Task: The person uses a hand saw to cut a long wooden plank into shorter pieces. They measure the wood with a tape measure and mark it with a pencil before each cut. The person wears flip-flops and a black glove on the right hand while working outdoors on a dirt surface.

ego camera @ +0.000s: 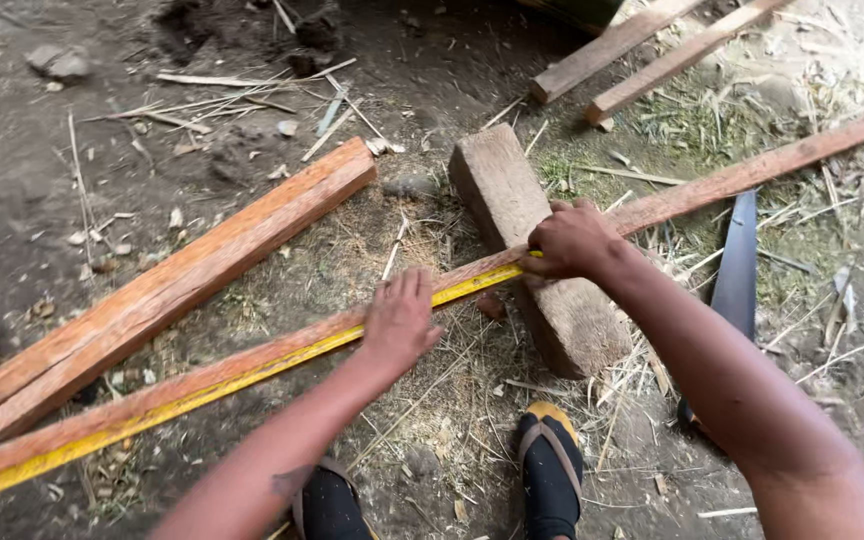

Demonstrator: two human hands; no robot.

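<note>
View from above, looking down at a person's two bare hands on dirt ground w/ dry grass and wood scraps. A long thin reddish wood strip runs diagonally from lower left to upper right, resting across a thick grey wood block. A yellow measuring tape lies along the strip's near edge. The left hand lies flat, palm down, fingers together, pressing tape and strip; nothing gripped. The right hand is closed, fingers curled down on the tape's end where strip crosses block; whether it also pinches a marking tool can't be told. Beyond the left hand, a thicker reddish beam lies roughly parallel to the strip, apart from it. To the right of the right hand, a dark saw blade lies on the ground, near but untouched. Further beyond the right hand, two more planks. Below both hands, feet in dark socks and sandals. Judged step: measuring along the strip, tape pulled taut btwn both hands. Next move likely calls for keeping the tape flush w/ the edge and holding the strip steady on the block while a spot is fixed.
</note>
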